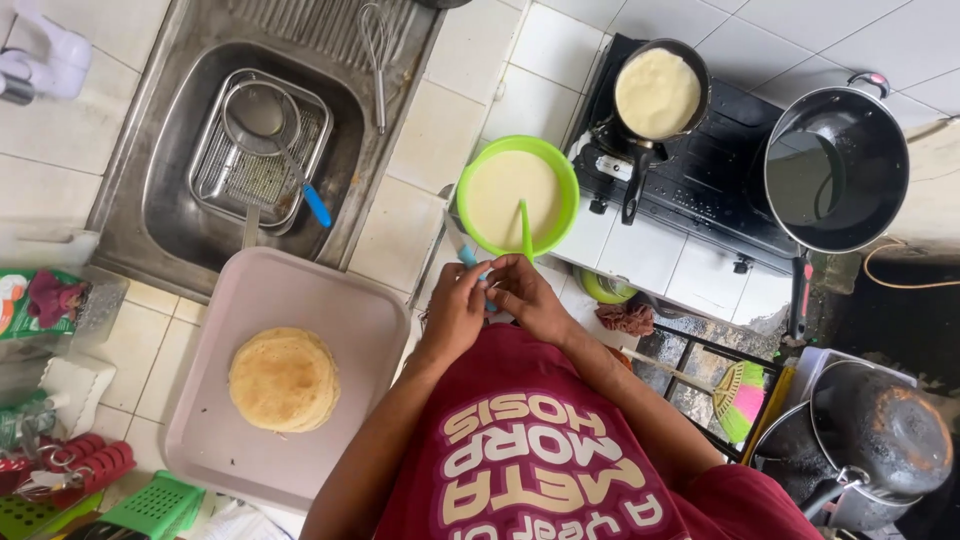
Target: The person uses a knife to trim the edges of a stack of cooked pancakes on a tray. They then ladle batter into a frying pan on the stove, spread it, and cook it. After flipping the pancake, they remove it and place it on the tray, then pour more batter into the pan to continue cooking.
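Seen from overhead, a stainless steel sink (pixel 160 215) sits at the left, holding a square wire rack (pixel 215 175) and a round mesh strainer with a blue handle (pixel 262 115). Below it lies a pale pink rectangular tray (pixel 350 330) with a stack of thin, round, golden-brown pancakes (pixel 284 379), soft and matte. At the centre, the person's two hands meet just below a bright green plastic bowl (pixel 560 170) filled with smooth cream batter; a green ladle handle (pixel 524 230) leans out of it. The left hand (pixel 455 310) and right hand (pixel 530 298) have fingers curled together, pinching a small light blue object (pixel 484 276); what it is cannot be told. Further right, on a black stove (pixel 700 170), a small dark frying pan (pixel 695 70) holds a pale round pancake (pixel 657 93). Beside it stands a large, glossy black wok (pixel 880 190).
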